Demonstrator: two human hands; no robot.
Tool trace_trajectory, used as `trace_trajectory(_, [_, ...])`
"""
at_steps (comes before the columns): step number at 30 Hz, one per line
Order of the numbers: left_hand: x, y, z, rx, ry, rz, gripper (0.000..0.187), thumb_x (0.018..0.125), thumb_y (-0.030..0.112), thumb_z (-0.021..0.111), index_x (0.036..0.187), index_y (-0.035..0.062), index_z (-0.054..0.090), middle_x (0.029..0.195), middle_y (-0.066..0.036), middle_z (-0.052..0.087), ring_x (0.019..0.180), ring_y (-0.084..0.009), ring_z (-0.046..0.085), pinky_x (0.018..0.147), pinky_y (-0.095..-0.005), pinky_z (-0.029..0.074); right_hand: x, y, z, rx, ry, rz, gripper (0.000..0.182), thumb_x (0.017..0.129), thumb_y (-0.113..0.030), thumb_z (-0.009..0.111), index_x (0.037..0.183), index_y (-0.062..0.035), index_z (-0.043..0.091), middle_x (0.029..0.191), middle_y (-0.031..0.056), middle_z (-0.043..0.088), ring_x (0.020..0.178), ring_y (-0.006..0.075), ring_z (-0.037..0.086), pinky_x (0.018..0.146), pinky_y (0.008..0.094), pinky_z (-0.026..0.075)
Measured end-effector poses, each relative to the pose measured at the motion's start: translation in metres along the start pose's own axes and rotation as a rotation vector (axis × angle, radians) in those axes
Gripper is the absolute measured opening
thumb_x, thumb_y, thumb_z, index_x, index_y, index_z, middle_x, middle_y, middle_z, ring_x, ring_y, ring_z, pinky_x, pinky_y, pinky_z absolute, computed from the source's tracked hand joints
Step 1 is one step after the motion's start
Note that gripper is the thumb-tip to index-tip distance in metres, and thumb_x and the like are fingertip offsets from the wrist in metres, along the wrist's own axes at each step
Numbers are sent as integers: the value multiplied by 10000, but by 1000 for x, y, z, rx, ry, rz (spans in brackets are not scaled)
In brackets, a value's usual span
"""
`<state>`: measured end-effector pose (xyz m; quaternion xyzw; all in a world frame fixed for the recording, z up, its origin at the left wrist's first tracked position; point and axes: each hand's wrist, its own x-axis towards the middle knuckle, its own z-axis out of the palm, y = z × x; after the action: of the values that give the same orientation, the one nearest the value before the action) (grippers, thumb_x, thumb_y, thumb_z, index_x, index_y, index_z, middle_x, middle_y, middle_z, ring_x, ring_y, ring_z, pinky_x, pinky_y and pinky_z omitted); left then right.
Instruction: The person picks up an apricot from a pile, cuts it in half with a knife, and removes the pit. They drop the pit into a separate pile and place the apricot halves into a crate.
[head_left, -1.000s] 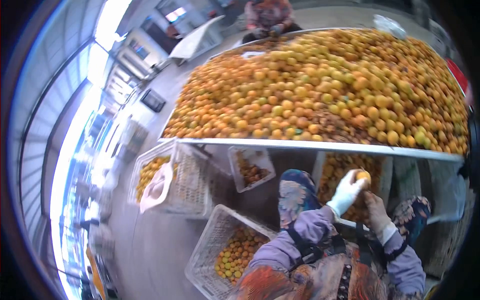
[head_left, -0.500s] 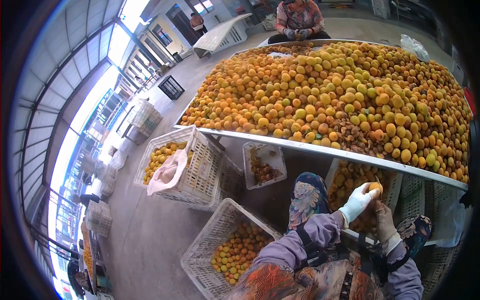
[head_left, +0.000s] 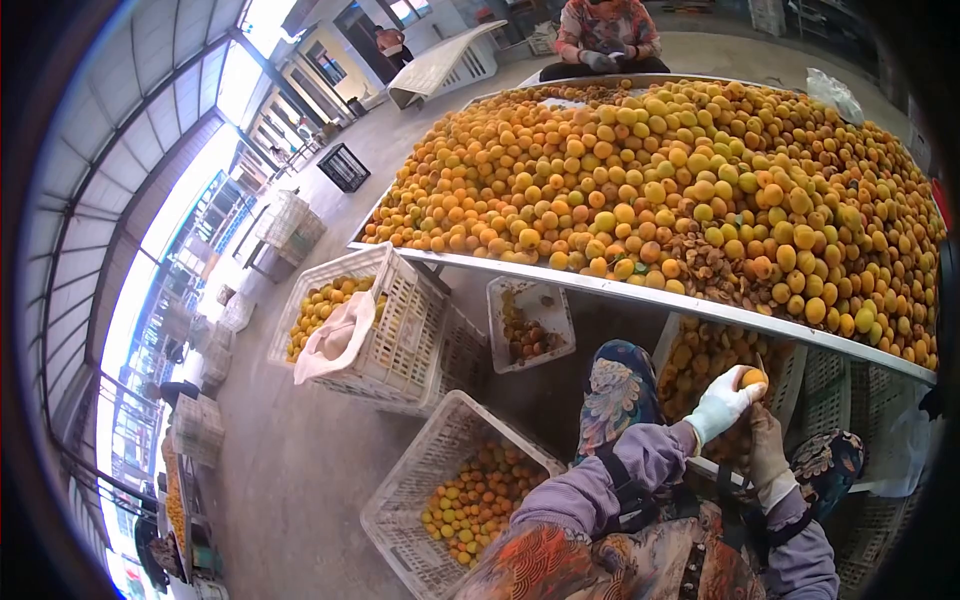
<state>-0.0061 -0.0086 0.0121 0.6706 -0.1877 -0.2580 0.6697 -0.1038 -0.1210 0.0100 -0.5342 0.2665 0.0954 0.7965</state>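
A long, open-sided shed with a concrete floor [head_left: 290, 470] spreads around me, and across its far side a person [head_left: 605, 35] in a patterned top sits at the opposite edge of the table [head_left: 560, 273]. The table before me is heaped with orange and yellow-green fruits [head_left: 640, 180]. My left hand [head_left: 724, 402], in a white glove, pinches one orange fruit [head_left: 754, 379] near my knees, above a crate [head_left: 792, 385] of darker pieces. My right hand [head_left: 770, 450], in a duller glove, is just below that fruit, fingers curled; I cannot tell whether its grip is pressed together or around anything. To my left are a fruit-filled crate [head_left: 400, 490], a small white bin [head_left: 565, 325], and stacked crates [head_left: 405, 335] with a pale cloth [head_left: 337, 340] over the rim.
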Motion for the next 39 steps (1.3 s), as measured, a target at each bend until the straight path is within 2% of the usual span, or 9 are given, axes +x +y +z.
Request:
trace_trajectory(6, [9,-37,11,-169,81,-146,360,918,311,534,1055,-18,586,955,-90,613,887,-155,548,792,-288,439,29,53,11,220,72,-245,346,935,-405,510,1041,-80,565,797,-26,583,642,80,528,547,230,438])
trace_trajectory(10, [-5,-9,7,-73,66,-188,388,913,330,536,1064,-25,580,967,-95,614,884,-164,551,794,-293,438,4,25,1,68,-4,-12,364,920,-419,532,1031,-74,564,847,-13,588,669,84,540,543,238,442])
trace_trajectory(15, [2,-9,7,130,82,-195,416,911,354,538,1084,-23,569,955,-91,615,891,-180,555,801,-302,439,29,46,-1,148,32,-109,389,909,-439,539,1045,-75,562,880,-1,595,716,106,576,541,267,472])
trace_trajectory(20, [14,-37,10,-391,34,-331,450,912,448,525,1001,13,591,820,-55,611,724,-117,564,661,-238,438,31,49,17,268,43,-229,413,906,-442,543,1080,-68,554,914,8,596,791,122,596,597,287,503])
trace_trajectory(27, [20,-41,11,-1,64,-241,440,909,443,528,978,13,597,806,-56,609,680,-114,561,611,-254,452,-6,-5,26,85,59,99,381,875,-547,519,886,-167,527,554,-54,453,375,76,384,322,221,269])
trace_trajectory(30, [23,-60,21,-264,106,-266,450,908,450,521,961,12,606,813,-69,615,698,-138,575,625,-275,461,-9,-4,28,180,-28,102,385,865,-585,503,822,-203,489,484,-82,337,333,48,285,295,210,190])
trace_trajectory(34, [-11,37,8,-411,-22,-751,748,765,808,318,894,128,601,629,-74,523,425,-210,428,378,-346,353,3,2,31,281,-97,157,393,871,-592,481,720,-229,476,433,-81,274,303,65,248,278,216,186])
trace_trajectory(36, [-9,32,2,-591,-149,-796,754,774,809,293,960,133,570,632,-62,520,419,-198,434,360,-339,344,1,-5,31,297,-124,178,381,883,-566,486,711,-227,456,434,-70,283,306,74,259,283,220,196])
trace_trajectory(39, [5,-4,1,-788,-182,-525,642,889,653,335,1129,94,542,871,-124,630,763,-224,589,646,-355,500,-1,-7,29,242,-84,110,383,878,-556,508,756,-197,455,482,-60,330,337,72,286,308,221,224])
